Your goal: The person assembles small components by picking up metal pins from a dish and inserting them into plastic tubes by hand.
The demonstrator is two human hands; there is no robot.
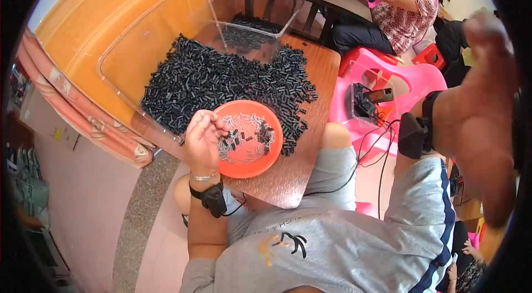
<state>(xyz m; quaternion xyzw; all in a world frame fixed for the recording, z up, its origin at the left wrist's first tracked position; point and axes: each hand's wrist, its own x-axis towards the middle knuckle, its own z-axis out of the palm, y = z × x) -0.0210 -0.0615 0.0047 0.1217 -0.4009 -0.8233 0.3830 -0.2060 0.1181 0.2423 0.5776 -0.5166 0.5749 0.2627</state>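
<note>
My left hand point(203, 137) is over the left rim of an orange plastic bowl point(244, 172). Its fingers are curled in with the tips together; whatever is between them, if anything, cannot be made out. Inside the bowl lie many small clear pieces point(252, 154) and a smaller number of short black tubes point(266, 133). A large heap of the same black tubes point(221, 74) spreads behind and beside the bowl on a brown wooden board. Raised far to the right, close to the camera, my right hand point(481, 102) is blurred, and its fingers are not distinct.
A clear plastic bin point(119, 49) lies tipped at the back left, around part of the heap. To the right, a pink stool point(421, 80) bears a clear box with a phone point(379, 95) and black cables. Another person point(407, 8) sits at a dark table beyond.
</note>
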